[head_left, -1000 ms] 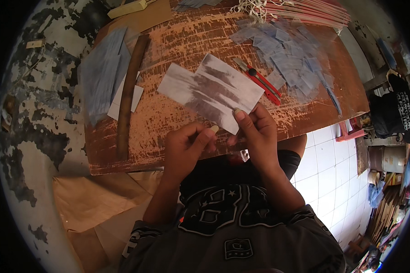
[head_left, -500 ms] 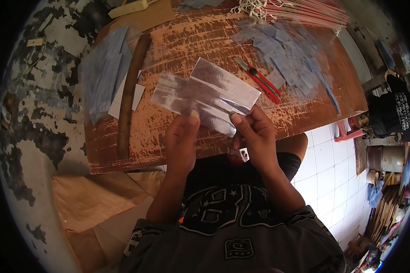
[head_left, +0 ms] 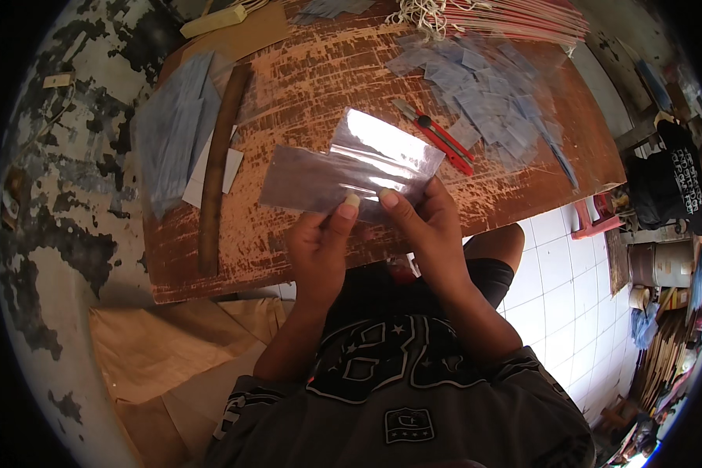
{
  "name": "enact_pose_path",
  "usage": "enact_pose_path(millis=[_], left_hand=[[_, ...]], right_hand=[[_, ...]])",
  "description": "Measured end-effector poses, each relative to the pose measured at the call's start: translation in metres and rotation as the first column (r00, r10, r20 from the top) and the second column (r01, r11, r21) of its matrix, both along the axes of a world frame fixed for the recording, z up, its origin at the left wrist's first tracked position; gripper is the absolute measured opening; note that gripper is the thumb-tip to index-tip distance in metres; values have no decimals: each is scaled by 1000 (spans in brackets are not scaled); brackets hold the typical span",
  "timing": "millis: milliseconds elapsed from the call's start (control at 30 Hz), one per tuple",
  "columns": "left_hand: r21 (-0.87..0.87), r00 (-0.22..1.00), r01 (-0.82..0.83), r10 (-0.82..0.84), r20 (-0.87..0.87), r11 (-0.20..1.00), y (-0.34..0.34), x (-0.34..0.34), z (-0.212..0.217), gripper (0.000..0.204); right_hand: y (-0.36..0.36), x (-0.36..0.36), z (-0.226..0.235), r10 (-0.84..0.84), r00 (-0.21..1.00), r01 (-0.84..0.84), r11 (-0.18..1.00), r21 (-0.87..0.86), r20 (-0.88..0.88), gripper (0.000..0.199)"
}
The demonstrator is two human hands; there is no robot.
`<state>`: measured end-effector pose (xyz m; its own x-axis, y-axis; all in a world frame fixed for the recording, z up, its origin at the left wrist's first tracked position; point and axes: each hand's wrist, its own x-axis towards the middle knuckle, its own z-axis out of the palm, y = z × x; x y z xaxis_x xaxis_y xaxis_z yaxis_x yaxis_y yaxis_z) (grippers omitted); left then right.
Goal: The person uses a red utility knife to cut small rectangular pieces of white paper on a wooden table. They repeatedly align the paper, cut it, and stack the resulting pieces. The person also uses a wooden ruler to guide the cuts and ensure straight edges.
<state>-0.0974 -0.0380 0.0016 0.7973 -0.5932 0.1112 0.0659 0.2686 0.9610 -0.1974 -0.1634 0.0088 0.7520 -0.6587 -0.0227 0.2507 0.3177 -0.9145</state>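
Note:
Between my hands is a clear plastic sheet (head_left: 374, 160), shiny and stepped in outline, held above the near part of the worn wooden table. My left hand (head_left: 320, 242) pinches its lower edge, thumb on top. At the lower right, my right hand (head_left: 437, 226) grips the same sheet, its thumb lying on top close to the left thumb. The fingers beneath the plastic are mostly hidden. Just beyond the sheet, a red box cutter (head_left: 444, 142) lies on the table with its blade out, pointing away to the left.
Bluish plastic pieces (head_left: 491, 93) lie scattered at the far right. Longer plastic sheets (head_left: 175, 132) are stacked at the left beside a brown wooden strip (head_left: 220, 171) over white card (head_left: 230, 170). Thin red sticks (head_left: 515, 19) with white strings lie at the back. Brown paper (head_left: 171, 343) sits below the table's left edge.
Both thumbs have come closer together on the plastic sheet. The sheet has turned slightly, and its far part now catches a bright glare.

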Motion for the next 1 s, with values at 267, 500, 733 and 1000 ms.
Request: enact_pose_path(millis=[267,500,733,1000], left_hand=[[-49,977,-9,-2,-215,999,1,8,-4,29],[-73,968,-102,82,-236,992,7,22,-10,27],[241,984,-176,173,33,955,23,59,3,33],[258,995,-96,94,21,961,22,65,0,41]], right_hand=[[-7,-10,-1,24,998,-24,1000,-1,-59,28],[-23,-23,-10,13,996,-20,997,-70,-93,18],[-47,-47,-12,-146,946,58,954,-293,-290,28],[-88,-16,-4,-500,864,136,348,-928,-61,28]])
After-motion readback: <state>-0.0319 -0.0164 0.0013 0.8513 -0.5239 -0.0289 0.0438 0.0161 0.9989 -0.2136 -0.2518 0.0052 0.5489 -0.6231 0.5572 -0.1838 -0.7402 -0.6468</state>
